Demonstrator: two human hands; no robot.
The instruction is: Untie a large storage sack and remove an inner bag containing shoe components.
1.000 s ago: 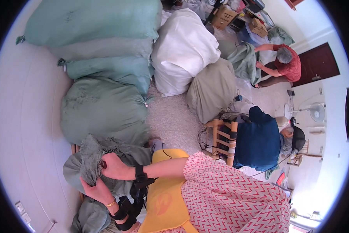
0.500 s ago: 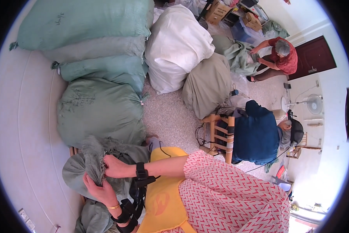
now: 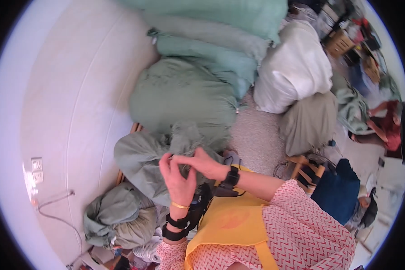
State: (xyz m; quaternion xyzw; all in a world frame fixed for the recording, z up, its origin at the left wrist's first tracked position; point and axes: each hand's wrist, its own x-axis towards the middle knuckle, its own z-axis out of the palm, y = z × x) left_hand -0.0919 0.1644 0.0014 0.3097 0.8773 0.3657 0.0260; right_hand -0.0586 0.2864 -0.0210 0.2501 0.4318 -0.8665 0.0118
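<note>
Bare left hand (image 3: 179, 183) and bare right hand (image 3: 208, 164): fingers, earlier apart on the frayed grey-green cloth (image 3: 186, 136), now meet or overlap. Head view: swung leftward, showing more of the thin grey wall cable (image 3: 56, 200) and bringing the co-worker in a red top (image 3: 393, 135) to the right rim.

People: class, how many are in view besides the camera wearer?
2: a person in red at the right edge, and a person in a dark cap lower on the right. Others could be hidden.
</note>
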